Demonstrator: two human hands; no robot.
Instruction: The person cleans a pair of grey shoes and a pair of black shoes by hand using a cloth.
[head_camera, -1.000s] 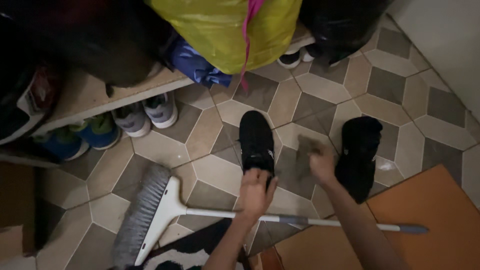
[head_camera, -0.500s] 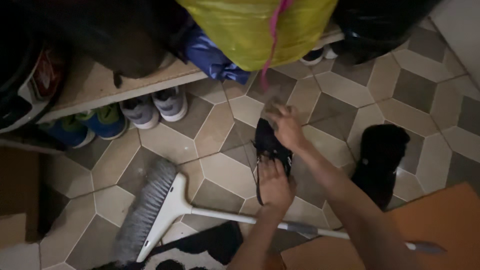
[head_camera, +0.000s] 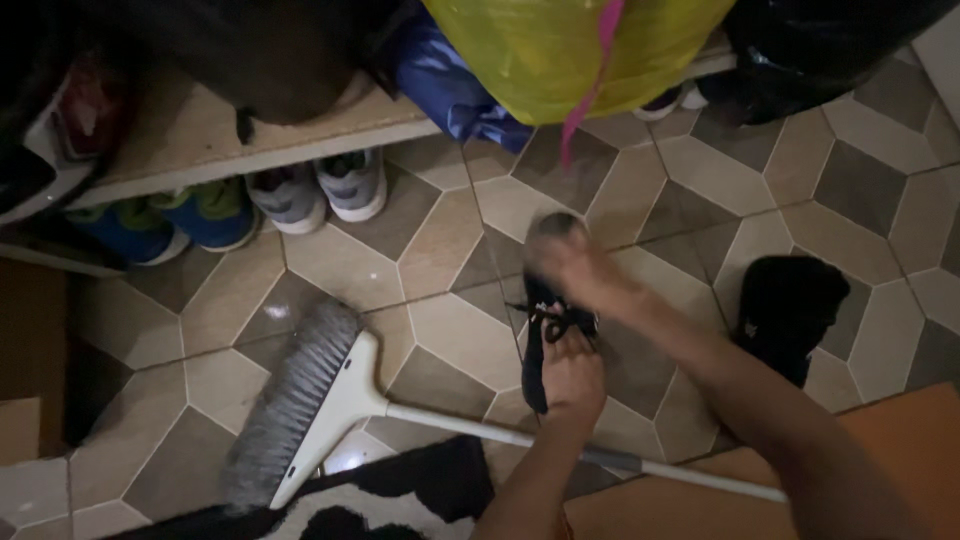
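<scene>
Left hand (head_camera: 570, 375) grips black lace-up fabric shoe (head_camera: 545, 335) at heel; right hand (head_camera: 580, 265), blurred, grip indeterminable, over toe; second black shoe (head_camera: 790, 310) untouched on tiled floor (head_camera: 440, 240).

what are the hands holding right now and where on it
Both hands are on one black shoe, tipped on its side off the tiled floor. The left hand grips its heel end; the right hand, blurred, covers the toe end.

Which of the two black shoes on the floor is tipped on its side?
The black shoe held between both hands, laces showing, just above the broom handle. The other black shoe lies untouched to its right.
</scene>
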